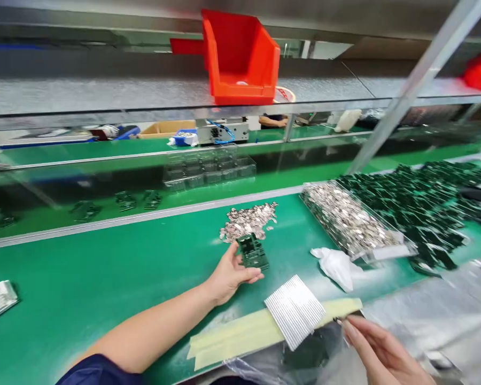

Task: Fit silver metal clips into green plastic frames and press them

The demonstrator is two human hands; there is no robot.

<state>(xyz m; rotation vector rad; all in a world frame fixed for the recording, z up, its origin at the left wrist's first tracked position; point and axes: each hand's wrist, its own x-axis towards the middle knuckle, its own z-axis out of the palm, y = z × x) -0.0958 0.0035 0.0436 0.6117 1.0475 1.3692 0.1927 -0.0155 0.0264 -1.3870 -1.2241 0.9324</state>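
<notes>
A green circuit board (pixel 253 252) is held by its edge in my left hand (pixel 229 278), fingers and thumb closed on it over the green bench. Just beyond the board lies a loose pile of small silvery metal pieces (pixel 250 219). My right hand (pixel 379 347) is low at the right, thumb and forefinger pinched together; a tiny dark bit shows at their tips, too small to name. Left of the right hand, a ridged silver plate (pixel 295 311) rests across strips of pale yellow tape (pixel 236 342) along the bench's front edge.
A clear tray (pixel 353 219) heaped with small metal pieces stands at the right, beside many green circuit boards (pixel 417 203). Crumpled white plastic (pixel 336 267) lies in front. Several boards (pixel 125 200) sit on the belt behind. A red bin (pixel 242 59) stands on the shelf above.
</notes>
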